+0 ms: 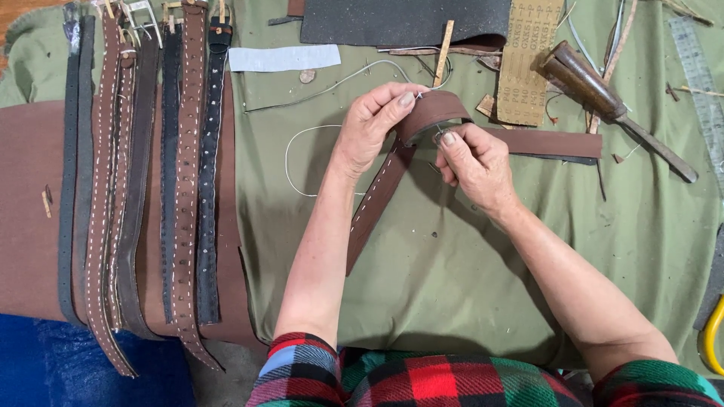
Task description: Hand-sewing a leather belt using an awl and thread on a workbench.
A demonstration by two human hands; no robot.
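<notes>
My left hand (371, 124) grips the folded end of a brown leather belt strap (377, 197) with white stitching along its edges. The fold (435, 111) arches up between both hands. My right hand (477, 160) pinches the strap at the fold from the right, thumb on top. The strap's loose end trails down and left over the green cloth (452, 286). A white thread (296, 162) loops on the cloth just left of my left hand.
Several finished belts (143, 188) lie side by side at the left on a brown leather sheet (30, 211). A wooden-handled awl (603, 98), a sandpaper strip (524, 60), a dark leather sheet (403, 19), a flat brown strap (554, 143) and a ruler (701, 83) lie beyond.
</notes>
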